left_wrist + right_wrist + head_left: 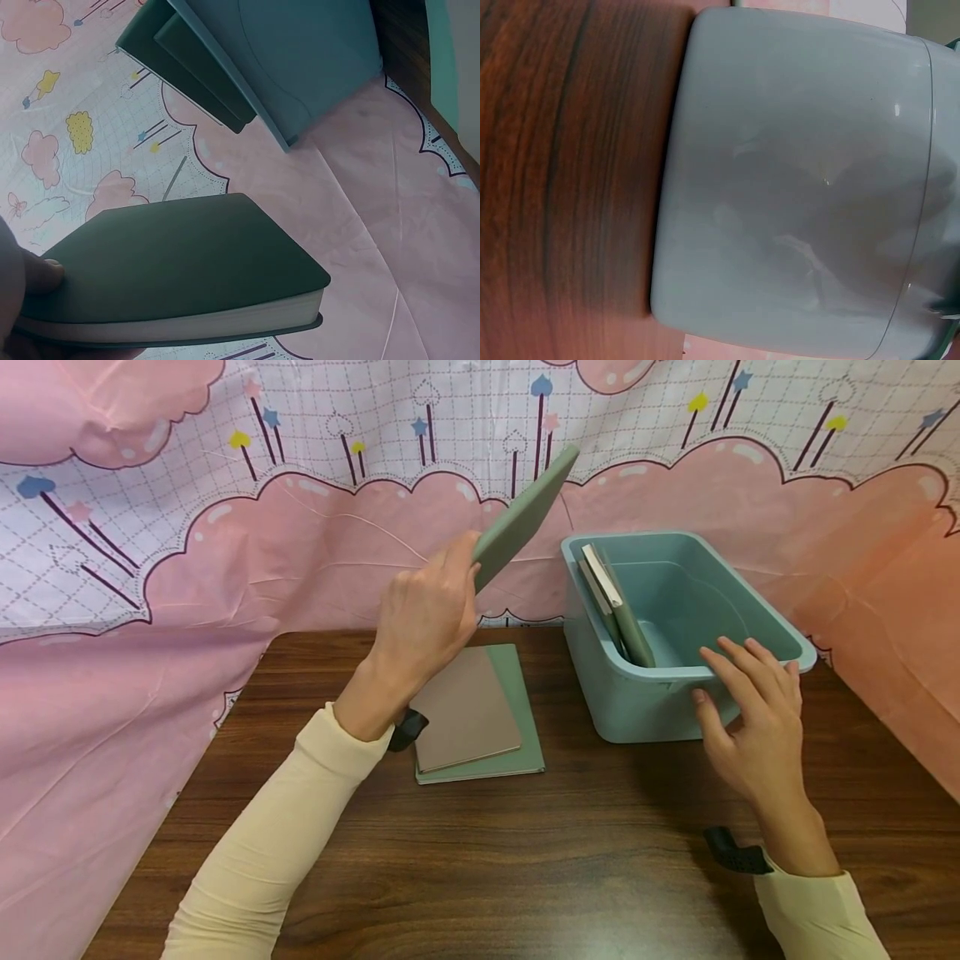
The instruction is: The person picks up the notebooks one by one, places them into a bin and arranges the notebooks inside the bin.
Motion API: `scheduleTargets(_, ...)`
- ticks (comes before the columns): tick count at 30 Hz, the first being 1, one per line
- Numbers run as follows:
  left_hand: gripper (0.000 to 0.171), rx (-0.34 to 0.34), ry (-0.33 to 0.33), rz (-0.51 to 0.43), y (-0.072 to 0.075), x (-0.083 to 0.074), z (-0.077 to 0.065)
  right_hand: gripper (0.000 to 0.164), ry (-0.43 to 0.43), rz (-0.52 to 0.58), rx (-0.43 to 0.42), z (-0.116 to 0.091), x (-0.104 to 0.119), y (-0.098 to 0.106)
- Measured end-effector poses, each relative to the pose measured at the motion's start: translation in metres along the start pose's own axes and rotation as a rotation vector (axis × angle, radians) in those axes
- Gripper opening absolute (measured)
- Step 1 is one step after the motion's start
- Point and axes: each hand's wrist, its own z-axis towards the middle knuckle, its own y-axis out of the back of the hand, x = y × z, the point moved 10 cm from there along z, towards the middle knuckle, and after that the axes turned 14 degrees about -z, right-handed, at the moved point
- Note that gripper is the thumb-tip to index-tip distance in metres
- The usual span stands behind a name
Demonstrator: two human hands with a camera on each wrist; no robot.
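My left hand (427, 610) grips a green hardcover book (525, 522) by one edge, holding it tilted up above the table. In the left wrist view, the thumb lies on the cover of this book (180, 262) and its pale page edges show. A light blue plastic bin (652, 706) stands at the right. My right hand (757, 735) is at the front rim of the bin, fingers extended over it and thumb outside by the front wall. Inside, green books (633, 631) lean upright against the left wall. The right wrist view is mostly filled by the bin's outer wall (795, 180).
Left of the bin, a brown-covered book (472, 710) lies on a larger green book (525, 718), partly behind my left wrist. The dark wooden table (570, 868) meets a pink cartoon-print cloth (360, 543) at the back and sides.
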Motion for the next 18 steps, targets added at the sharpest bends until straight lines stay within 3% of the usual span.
scheduleTargets(18, 0.022, 0.041, -0.082, 0.040, -0.014, -0.012, 0.003, 0.046, 0.001, -0.004, -0.003, -0.001, 0.000, 0.000)
